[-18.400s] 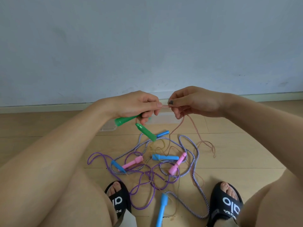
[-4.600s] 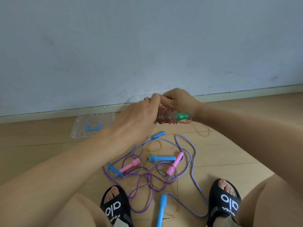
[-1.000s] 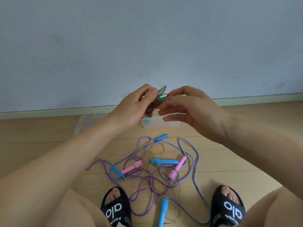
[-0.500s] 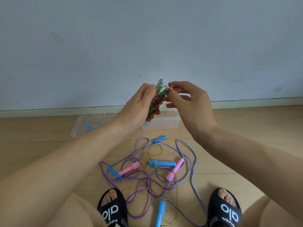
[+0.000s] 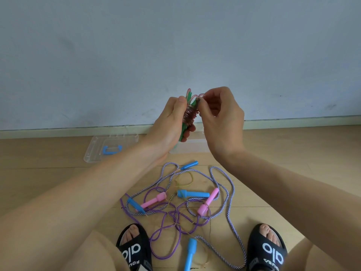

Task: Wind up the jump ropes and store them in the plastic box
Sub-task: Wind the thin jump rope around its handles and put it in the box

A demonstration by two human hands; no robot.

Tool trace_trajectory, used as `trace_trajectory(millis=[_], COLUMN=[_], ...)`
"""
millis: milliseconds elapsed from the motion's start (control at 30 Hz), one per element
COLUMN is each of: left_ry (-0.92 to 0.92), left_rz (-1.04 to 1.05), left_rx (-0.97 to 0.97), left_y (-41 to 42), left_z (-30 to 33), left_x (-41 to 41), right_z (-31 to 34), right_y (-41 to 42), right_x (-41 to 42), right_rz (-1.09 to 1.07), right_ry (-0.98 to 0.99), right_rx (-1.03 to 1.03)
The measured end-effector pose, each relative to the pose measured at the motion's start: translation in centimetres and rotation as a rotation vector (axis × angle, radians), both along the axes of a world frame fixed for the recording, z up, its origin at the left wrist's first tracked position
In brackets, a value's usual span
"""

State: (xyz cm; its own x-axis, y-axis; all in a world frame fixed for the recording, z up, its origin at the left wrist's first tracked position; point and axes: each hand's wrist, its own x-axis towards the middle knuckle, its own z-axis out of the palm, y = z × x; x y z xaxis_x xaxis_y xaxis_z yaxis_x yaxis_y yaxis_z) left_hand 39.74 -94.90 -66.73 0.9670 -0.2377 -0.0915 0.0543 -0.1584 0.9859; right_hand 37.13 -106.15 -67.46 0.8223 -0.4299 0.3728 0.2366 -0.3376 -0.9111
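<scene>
Held up in front of wall, above the floor: wound jump rope (image 5: 189,114), thin pinkish cord coiled tight round two green handles, upright w/ slight tilt. Left hand (image 5: 172,122) wraps bundle from left, thumb pressed on coils near top, fingers curled round behind. Right hand (image 5: 220,112) pinches loose cord end at top of bundle, thumb + forefinger pressed together, other fingers curled. Looks light; cord probably thin, springy, slick plastic, so coils likely to unwind if thumb lifts. Best hold: across the coils at mid-bundle, not by bare handle tips; tail needs tucking under a wrap before letting go. Plastic box (image 5: 187,148) on floor near wall, mostly hidden behind wrists; clear lid (image 5: 109,148) w/ blue clip lies to its left, off the box. Remaining ropes (image 5: 181,210) tangled on floor between the sandals (image 5: 134,249): purple cord, striped braided cord, pink + blue handles, none wound yet. Soft and floppy by look, prob. snag on each other when pulled. Vs 0.5 s ago: bundle and both hands in much the same pose, right hand's pinch same spot at top; no new wraps visible. Vs 4.6 s ago: bundle then lay sideways w/ tail trailing down; now upright, tail nearly used up. Vs 18.4 s ago: handles then bare, cord hanging loose; now fully coiled.
</scene>
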Motion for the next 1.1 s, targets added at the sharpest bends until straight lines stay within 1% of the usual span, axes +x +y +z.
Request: trace_trajectory(millis=[167,267,333,400,467,533,600,733,867,1000,1100], left_ry=[0.008,0.026,0.072,0.143,0.185,0.176,0.156,0.167,0.175,0.147,0.132], left_rz=[0.037,0.07,0.102,0.135,0.15,0.159,0.168,0.164,0.162,0.163,0.16], left_rx=[-0.046,-0.066,-0.097,-0.151,-0.187,-0.181,-0.165,-0.172,-0.166,-0.108,-0.086], left_y=[-1.0,-1.4,-1.8,-2.2,-2.6,-2.7,-2.7,-2.6,-2.4,-2.3,-2.3], left_z=[0.0,-0.1,-0.1,0.1,0.2,0.1,-0.1,-0.4,-0.3,-0.2,0.0], left_x=[-0.1,0.0,0.1,0.1,0.2,0.3,0.3,0.4,0.6,0.6,0.7], right_z=[0.1,0.1,0.0,-0.4,-0.8,-1.1,-1.2,-0.9,-0.3,1.0,1.7], right_y=[0.1,-0.2,-0.3,-0.4,-0.7,-1.1,-1.5,-2.3,-2.7,-3.4,-3.7], right_x=[0.7,1.3,1.6,1.9,2.2,2.5,2.8,3.0,3.0,2.8,2.8], right_rz=[-0.038,-0.066,-0.074,-0.058,-0.03,-0.005,0.027,0.097,0.162,0.223,0.257], right_ry=[-0.019,-0.031,-0.036,-0.058,-0.102,-0.149,-0.176,-0.129,-0.08,0.0,0.014], right_rx=[0.036,0.021,-0.012,-0.122,-0.28,-0.402,-0.444,-0.357,-0.355,-0.311,-0.289])
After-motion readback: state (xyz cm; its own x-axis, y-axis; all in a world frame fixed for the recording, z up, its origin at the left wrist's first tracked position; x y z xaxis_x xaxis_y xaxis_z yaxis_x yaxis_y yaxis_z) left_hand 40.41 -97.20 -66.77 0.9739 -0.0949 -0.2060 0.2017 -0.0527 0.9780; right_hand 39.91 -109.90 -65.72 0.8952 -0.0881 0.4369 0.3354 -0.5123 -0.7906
